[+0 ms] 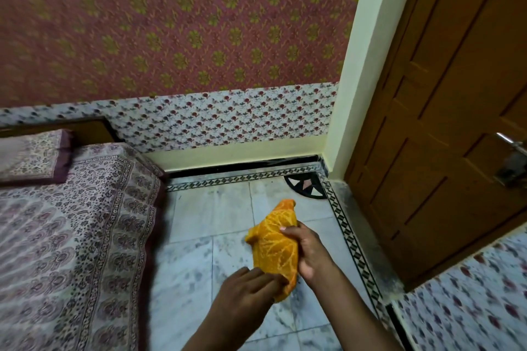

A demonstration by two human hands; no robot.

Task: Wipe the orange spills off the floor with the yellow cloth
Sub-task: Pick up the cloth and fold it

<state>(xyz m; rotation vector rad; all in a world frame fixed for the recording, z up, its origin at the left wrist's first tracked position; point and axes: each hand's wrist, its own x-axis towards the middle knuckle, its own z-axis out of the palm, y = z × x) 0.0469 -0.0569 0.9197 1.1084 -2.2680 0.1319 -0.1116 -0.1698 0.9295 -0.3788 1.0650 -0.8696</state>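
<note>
A bunched yellow cloth (275, 248) with orange stain lines is held up in the air above the white marble floor (211, 214). My right hand (309, 253) grips its right side, thumb across the top. My left hand (251, 285) holds the cloth's lower end from the left, fingers pressed on the fabric. No orange spill shows on the visible floor tiles; the part under my hands and the cloth is hidden.
A bed (71, 231) with a patterned purple cover fills the left side. A brown wooden door (445, 122) with a metal latch (513, 162) stands on the right. Patterned walls close the far side; a black-and-white border runs along the floor edge.
</note>
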